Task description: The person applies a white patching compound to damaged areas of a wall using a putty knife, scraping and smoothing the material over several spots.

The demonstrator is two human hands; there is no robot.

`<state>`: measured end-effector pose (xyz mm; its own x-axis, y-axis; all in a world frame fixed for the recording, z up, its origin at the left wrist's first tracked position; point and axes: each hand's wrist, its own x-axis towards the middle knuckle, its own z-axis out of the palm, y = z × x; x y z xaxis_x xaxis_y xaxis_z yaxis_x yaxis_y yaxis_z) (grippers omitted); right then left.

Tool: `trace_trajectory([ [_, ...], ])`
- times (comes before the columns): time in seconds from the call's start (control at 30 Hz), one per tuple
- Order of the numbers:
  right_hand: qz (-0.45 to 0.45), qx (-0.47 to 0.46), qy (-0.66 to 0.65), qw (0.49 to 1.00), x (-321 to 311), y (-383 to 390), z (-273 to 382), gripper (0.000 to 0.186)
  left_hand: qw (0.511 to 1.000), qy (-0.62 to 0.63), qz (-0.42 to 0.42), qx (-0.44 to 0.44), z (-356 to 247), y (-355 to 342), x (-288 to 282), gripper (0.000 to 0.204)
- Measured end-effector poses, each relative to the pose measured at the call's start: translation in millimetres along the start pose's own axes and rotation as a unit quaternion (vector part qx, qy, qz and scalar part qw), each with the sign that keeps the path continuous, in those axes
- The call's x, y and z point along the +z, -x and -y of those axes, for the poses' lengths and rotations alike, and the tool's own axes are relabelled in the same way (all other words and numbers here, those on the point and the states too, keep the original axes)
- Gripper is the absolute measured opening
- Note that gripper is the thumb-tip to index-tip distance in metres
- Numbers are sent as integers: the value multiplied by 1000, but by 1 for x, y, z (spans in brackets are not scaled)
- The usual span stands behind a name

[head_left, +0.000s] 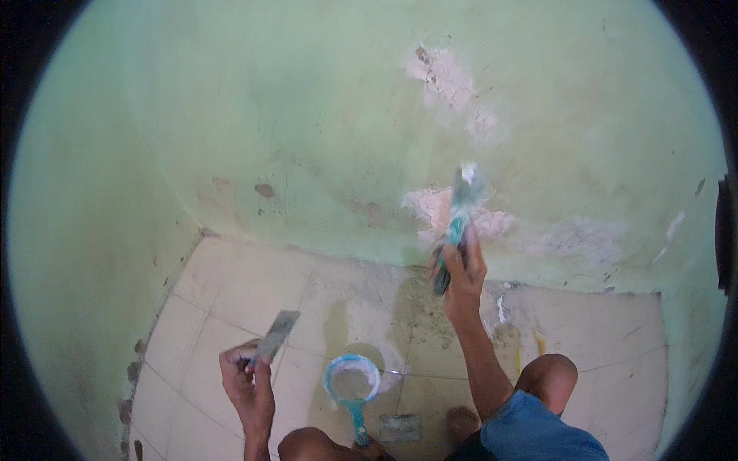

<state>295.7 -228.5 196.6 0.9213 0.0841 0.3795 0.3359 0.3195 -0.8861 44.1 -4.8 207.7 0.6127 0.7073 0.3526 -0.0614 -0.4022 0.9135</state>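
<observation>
My right hand grips a putty knife with a teal handle. White paste sits on its blurred blade tip, in front of a whitish patch low on the green wall; whether the blade touches it I cannot tell. Lower down on the left, my left hand is closed on a flat grey rectangular scraper blade, held tilted above the floor. Between my hands, a teal plastic dipper stands on the tiles with its handle toward me and whitish paste inside.
Another grey rectangular plate lies on the tiled floor near my foot. Higher on the green wall is a second whitish patch. White smears and bare spots mark the wall. A dark object juts in at the right edge.
</observation>
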Motion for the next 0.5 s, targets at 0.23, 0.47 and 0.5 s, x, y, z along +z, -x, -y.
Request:
trace_trajectory([
  [0.23,-77,-343,425,834,13,-142,6,66,999,7,45,16,-27,63,1,18],
  [0.47,-118,-367,452,804,17,-160,-33,69,995,47,78,46,31,93,32,16],
  [0.5,-130,-386,452,794,16,-162,-35,69,995,36,77,49,35,94,33,16],
])
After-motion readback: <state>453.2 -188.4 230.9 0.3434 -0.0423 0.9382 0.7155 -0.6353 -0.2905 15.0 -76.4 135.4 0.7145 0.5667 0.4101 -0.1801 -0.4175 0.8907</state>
